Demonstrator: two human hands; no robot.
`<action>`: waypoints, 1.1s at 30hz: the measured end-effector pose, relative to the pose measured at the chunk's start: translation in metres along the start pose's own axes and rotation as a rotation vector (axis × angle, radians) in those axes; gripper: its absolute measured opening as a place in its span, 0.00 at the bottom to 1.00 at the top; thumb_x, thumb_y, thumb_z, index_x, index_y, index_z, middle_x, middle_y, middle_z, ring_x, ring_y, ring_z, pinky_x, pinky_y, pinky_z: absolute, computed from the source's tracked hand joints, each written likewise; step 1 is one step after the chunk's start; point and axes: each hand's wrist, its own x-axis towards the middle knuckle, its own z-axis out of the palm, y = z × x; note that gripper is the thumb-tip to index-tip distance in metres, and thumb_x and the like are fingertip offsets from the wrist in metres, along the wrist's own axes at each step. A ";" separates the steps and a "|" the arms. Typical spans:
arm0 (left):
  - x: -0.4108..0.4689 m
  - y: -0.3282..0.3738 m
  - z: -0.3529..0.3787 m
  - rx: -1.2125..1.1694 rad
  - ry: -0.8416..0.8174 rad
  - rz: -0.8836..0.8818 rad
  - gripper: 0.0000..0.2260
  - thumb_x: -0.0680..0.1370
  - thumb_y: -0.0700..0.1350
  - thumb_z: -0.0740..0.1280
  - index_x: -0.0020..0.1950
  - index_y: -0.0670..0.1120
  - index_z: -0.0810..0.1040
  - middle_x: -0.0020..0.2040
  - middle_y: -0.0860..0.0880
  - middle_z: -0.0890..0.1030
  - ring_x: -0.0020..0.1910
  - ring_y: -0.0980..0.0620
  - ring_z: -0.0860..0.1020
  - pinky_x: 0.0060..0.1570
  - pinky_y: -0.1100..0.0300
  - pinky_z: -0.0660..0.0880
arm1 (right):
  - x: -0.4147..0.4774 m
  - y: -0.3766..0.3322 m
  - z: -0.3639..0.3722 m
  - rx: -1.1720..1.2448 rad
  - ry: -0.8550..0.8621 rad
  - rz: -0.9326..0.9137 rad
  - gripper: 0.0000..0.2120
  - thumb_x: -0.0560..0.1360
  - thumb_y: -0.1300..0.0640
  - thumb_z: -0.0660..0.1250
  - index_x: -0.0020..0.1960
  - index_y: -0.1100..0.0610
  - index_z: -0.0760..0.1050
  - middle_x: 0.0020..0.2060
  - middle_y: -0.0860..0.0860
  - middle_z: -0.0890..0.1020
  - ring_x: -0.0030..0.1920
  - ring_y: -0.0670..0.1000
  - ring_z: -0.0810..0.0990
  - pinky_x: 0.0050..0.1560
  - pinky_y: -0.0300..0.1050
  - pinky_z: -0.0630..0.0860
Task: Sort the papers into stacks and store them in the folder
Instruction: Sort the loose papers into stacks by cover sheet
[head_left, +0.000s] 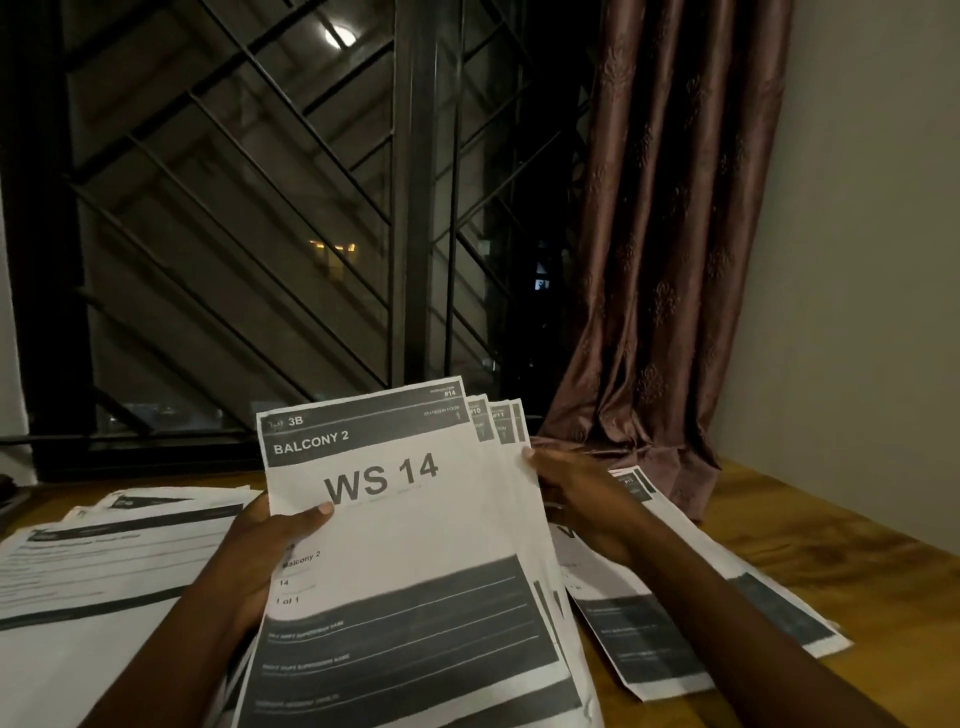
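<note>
A wooden surface (810, 519) lies below a dark barred window (260, 208) and a brown curtain (665, 260) at upper right. At mid-frame the left hand (260, 551) pinches a fanned bundle of papers (415, 545), thumb on the "WS 14" sheet, and the right hand (576, 493) grips the fan's right edge. The best way is probably to read each corner number, peel off one sheet and square it onto the left stack (104, 561) or the right stack (701, 623). No folder shows.
</note>
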 end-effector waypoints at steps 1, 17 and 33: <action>-0.001 0.001 0.000 -0.002 -0.004 0.002 0.25 0.67 0.41 0.76 0.63 0.45 0.77 0.58 0.39 0.82 0.55 0.34 0.81 0.59 0.30 0.71 | 0.000 0.002 0.005 0.000 0.025 -0.020 0.11 0.80 0.56 0.61 0.56 0.58 0.79 0.51 0.54 0.84 0.51 0.54 0.83 0.49 0.44 0.79; -0.006 0.012 0.016 0.164 0.013 -0.030 0.24 0.67 0.50 0.76 0.61 0.44 0.77 0.55 0.42 0.84 0.49 0.39 0.84 0.53 0.41 0.78 | -0.020 0.024 0.044 -0.195 0.351 -0.174 0.30 0.61 0.49 0.81 0.55 0.46 0.67 0.50 0.43 0.78 0.49 0.43 0.77 0.42 0.36 0.73; -0.001 0.006 0.008 0.232 0.189 -0.032 0.11 0.77 0.42 0.69 0.59 0.42 0.78 0.50 0.39 0.85 0.49 0.34 0.83 0.57 0.33 0.75 | 0.002 0.007 -0.032 -0.111 0.521 0.011 0.07 0.79 0.59 0.63 0.53 0.62 0.78 0.41 0.54 0.81 0.35 0.49 0.80 0.34 0.38 0.76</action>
